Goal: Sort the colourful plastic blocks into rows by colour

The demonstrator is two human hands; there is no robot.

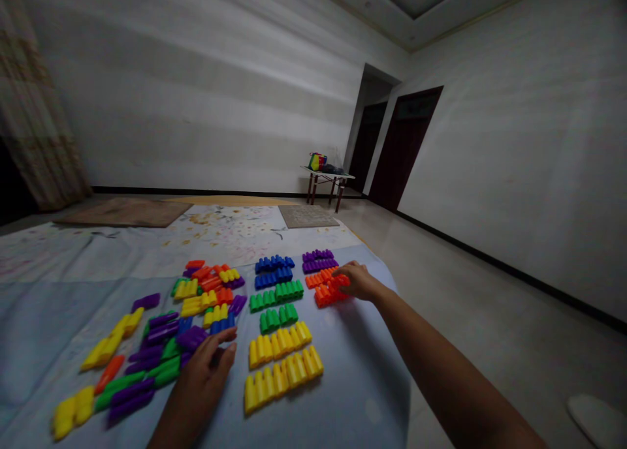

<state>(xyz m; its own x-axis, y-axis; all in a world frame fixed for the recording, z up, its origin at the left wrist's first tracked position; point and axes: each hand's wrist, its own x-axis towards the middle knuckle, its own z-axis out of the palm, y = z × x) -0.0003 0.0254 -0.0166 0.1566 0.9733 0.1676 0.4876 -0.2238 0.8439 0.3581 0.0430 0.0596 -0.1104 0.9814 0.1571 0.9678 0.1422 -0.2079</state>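
My right hand [358,280] reaches to the far right of the cloth. Its curled fingers are on an orange plastic piece [329,295] at the end of the two orange rows. My left hand [208,364] hovers low at the edge of a mixed pile, its thumb and forefinger apart. Closest to it lies a purple piece [192,337], partly hidden by the hand. Between my hands are rows of ribbed pieces grouped by colour: blue [273,278], green [277,318] and yellow [284,376]. Purple rows [319,266] lie beyond the orange ones.
Loose yellow pieces [73,411] and others in several colours spread across the left of the cloth-covered table [357,377]. Two flat boards [308,216] lie at its far end. A small table [337,175] carrying a colourful bag stands near the doorway.
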